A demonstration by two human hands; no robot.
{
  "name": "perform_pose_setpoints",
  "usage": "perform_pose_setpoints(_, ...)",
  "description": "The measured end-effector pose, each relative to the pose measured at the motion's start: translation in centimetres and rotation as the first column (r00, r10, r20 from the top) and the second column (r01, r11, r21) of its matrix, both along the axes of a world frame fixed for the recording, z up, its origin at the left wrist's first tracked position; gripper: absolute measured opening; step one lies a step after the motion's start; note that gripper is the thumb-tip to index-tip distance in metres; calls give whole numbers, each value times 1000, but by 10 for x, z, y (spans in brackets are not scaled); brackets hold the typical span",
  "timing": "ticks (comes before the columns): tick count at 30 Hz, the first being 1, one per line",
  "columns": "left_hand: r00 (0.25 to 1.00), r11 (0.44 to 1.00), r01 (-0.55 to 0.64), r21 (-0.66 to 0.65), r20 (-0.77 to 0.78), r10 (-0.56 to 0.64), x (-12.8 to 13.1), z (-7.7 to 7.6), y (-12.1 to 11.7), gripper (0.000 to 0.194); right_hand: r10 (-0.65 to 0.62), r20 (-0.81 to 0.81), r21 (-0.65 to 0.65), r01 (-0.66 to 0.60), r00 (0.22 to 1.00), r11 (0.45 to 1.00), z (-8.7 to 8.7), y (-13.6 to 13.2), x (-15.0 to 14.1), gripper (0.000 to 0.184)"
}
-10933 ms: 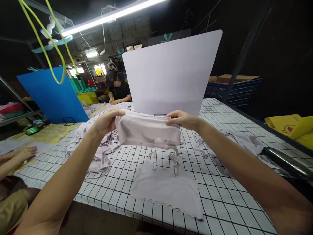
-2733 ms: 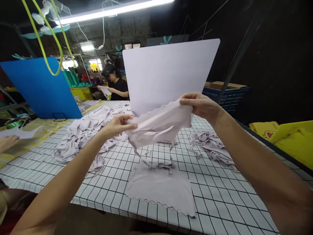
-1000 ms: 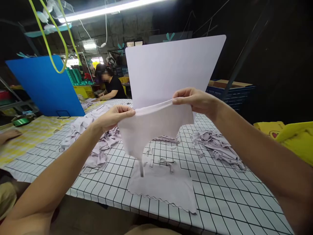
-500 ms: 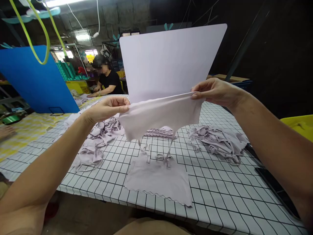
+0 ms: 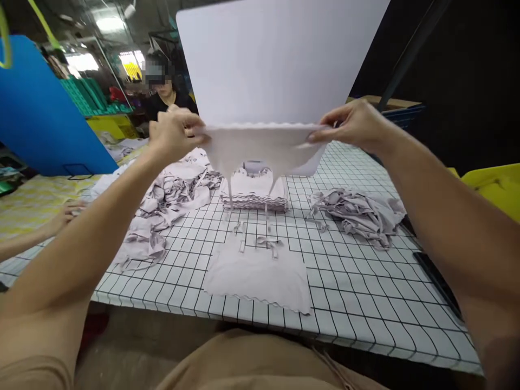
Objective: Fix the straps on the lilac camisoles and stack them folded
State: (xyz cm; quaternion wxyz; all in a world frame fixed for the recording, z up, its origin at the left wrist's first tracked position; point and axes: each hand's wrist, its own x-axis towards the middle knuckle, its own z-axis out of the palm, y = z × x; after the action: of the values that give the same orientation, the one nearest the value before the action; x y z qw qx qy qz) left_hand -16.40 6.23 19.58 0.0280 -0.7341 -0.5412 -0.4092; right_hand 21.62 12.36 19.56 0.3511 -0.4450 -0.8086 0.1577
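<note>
nearest on the grid-printed worktop [image 5: 365,319] a pale lilac top [image 5: 258,276] lies flat, scalloped hem toward the person, straps crumpled at its far edge. above it the left hand [image 5: 173,134] and right hand [image 5: 353,125] each pinch a corner of a second lilac garment [image 5: 260,146], held stretched in the air, its thin straps dangling; it looks light, limp and stretchy, best taken by the hem corners. beyond sit a folded stack [image 5: 254,195], loose heaps [image 5: 359,214] and a stiff white board [image 5: 276,59].

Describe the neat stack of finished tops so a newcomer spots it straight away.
On the checked table, look just before the upright white board. The neat stack sits between two crumpled heaps, its scalloped edges squarely layered, unlike the single top lying flat nearer.
</note>
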Motion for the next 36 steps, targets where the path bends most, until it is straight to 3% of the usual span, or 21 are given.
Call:
perform_pose_setpoints(2, 996, 999, -21, 47, -85, 25, 5, -2, -16, 33, -24, -23, 53, 25, 999, 998, -3, -19, 2, 35)
perform_pose_setpoints(4, 997, 999, 15, 32, -74, -13, 6, -22, -37, 32, 51, -29, 92, -48, 998, 995, -21, -40, 6, 32)
perform_pose_setpoints(7, 994, 985, 51, -162, 106, -34, 3, -87, -69, 25, 175, -30, -54, -176, 984, 983, -80, -71, 12, 27)
perform_pose_setpoints(9, 971, 941, 127, -315, 231, -54, 1, -141, -88, 21, 181, -11, -224, -179, 983, 958, -131, -89, 13, 26)
perform_pose_setpoints(11, 943, 893, 179, -413, 331, -35, 2, -187, -103, 19, 166, -17, -302, -163, 986, 939, -177, -104, 11, 24)
perform_pose_setpoints(12, 934, 875, 194, -444, 355, -27, 4, -205, -109, 18, 153, -23, -322, -152, 988, 935, -194, -111, 10, 24)
perform_pose_setpoints(14, 935, 867, 198, -456, 354, -27, 6, -225, -119, 17, 120, -39, -310, -127, 992, 942, -216, -123, 10, 22)
perform_pose_setpoints(21, 980, 894, 196, -403, 118, -162, 5, -228, -163, 9, 190, -37, -119, -193, 981, 974, -218, -174, 27, 11)
perform_pose_setpoints(25, 966, 860, 241, -449, 25, -258, 2, -249, -186, 14, 305, 103, -113, -293, 947, 949, -244, -202, 33, 18)
perform_pose_setpoints(27, 964, 869, 216, -445, -43, -262, 5, -258, -193, 21, 309, 214, -118, -290, 927, 950, -259, -214, 32, 31)
perform_pose_setpoints(31, 940, 873, 199, -446, -165, -299, 15, -265, -201, 40, 357, 419, -206, -296, 835, 933, -276, -234, 28, 77)
perform_pose_setpoints(34, 930, 846, 260, -465, -115, -349, 17, -264, -197, 41, 387, 441, -236, -311, 810, 921, -274, -231, 27, 76)
perform_pose_setpoints(36, 967, 885, 226, -407, -18, -255, 13, -260, -180, 34, 326, 371, -166, -283, 869, 945, -265, -213, 21, 64)
